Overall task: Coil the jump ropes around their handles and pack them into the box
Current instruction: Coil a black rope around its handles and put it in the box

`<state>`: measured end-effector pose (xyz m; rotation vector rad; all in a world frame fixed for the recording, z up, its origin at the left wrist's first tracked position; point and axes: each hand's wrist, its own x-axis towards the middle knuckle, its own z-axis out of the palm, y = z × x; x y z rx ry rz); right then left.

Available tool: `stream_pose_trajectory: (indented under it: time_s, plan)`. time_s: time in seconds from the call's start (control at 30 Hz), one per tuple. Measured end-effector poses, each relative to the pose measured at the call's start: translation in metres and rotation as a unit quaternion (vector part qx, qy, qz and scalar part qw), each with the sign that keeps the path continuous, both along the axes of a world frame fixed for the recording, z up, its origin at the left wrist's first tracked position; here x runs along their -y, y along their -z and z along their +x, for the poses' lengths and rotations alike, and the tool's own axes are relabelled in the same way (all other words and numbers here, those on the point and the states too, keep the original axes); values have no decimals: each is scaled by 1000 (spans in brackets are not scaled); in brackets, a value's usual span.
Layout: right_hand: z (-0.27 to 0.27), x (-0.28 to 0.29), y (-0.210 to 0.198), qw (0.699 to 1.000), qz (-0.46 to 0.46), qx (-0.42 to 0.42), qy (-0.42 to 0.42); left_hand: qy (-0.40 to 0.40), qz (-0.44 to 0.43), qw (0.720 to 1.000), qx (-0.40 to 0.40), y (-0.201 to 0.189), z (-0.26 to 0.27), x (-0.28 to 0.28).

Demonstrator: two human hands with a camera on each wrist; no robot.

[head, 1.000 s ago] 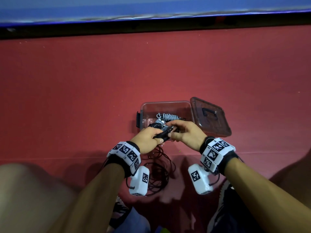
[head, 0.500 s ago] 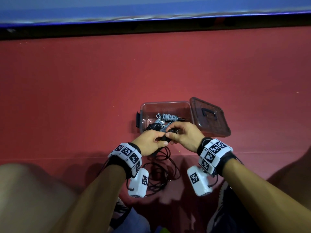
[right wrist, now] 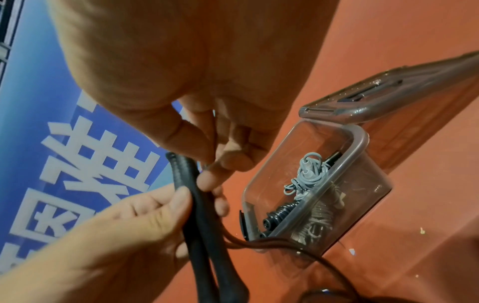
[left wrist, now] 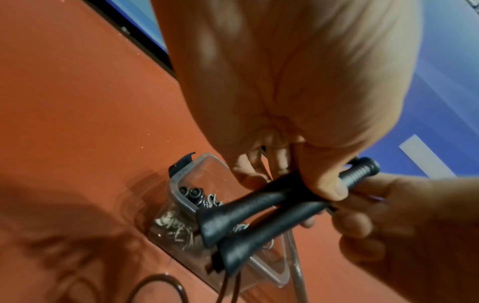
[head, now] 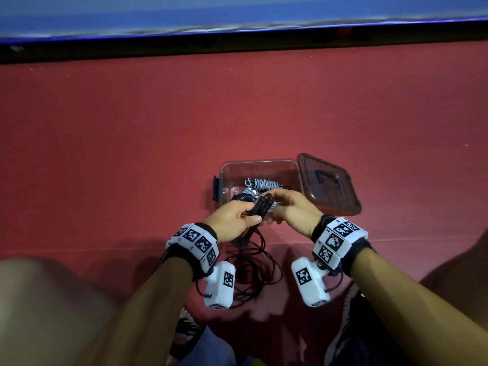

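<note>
Head view shows both hands meeting just in front of the clear box, which sits on the red floor with its lid swung open to the right. The left hand curls its fingers and thumb around the two black handles, held side by side. The right hand pinches the same pair at their far, ribbed end. In the left wrist view the handles run lengthwise from one hand to the other, flared ends toward the left side. Their black rope hangs from the handles and lies in loose loops on the floor, below and nearer the person than the hands. A gray rope and a black coiled one already lie in the box. Winding probably comes next, so the slack must come up from below toward the handles; the right hand looks freer to fetch it.
</note>
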<state>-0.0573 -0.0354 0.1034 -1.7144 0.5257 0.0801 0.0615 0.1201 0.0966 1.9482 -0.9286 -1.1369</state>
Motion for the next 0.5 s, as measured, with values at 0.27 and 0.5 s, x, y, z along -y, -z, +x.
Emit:
stream_pose_trajectory:
  time_s: [0.27,0.5]
  plan:
    - [0,-14,12,998,-6,-19,-57,-34,-38,998,-38,7,3,5]
    - [-1,-15,21,997,-6,-29,-76,-36,-57,997,-45,6,2,6]
